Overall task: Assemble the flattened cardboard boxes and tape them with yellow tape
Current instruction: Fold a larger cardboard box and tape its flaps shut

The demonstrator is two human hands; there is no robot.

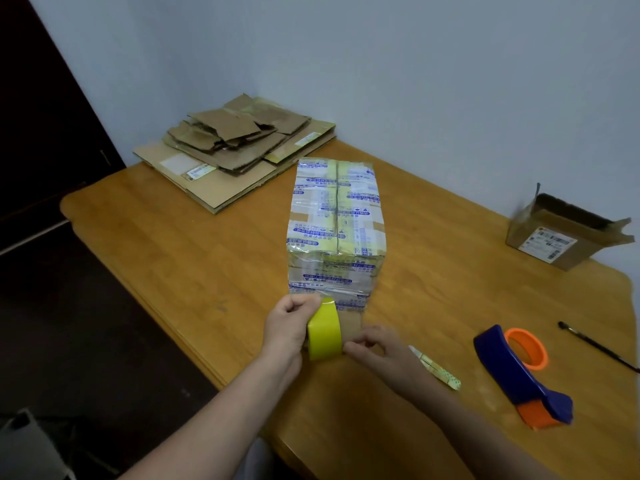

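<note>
An assembled cardboard box [336,220], covered in old printed tape, stands in the middle of the wooden table [194,258]. At the foot of its near face my left hand [289,327] grips a roll of yellow tape [323,329]. My right hand [375,348] pinches at the roll's right side, against the bare cardboard low on the box. A stack of flattened cardboard boxes [235,150] lies at the table's far left corner.
A blue and orange tape dispenser [519,372] lies at the right, with a dark pen [595,346] beyond it. A crumpled strip of used tape [436,367] lies beside my right wrist. An open cardboard box [564,233] sits at the far right edge.
</note>
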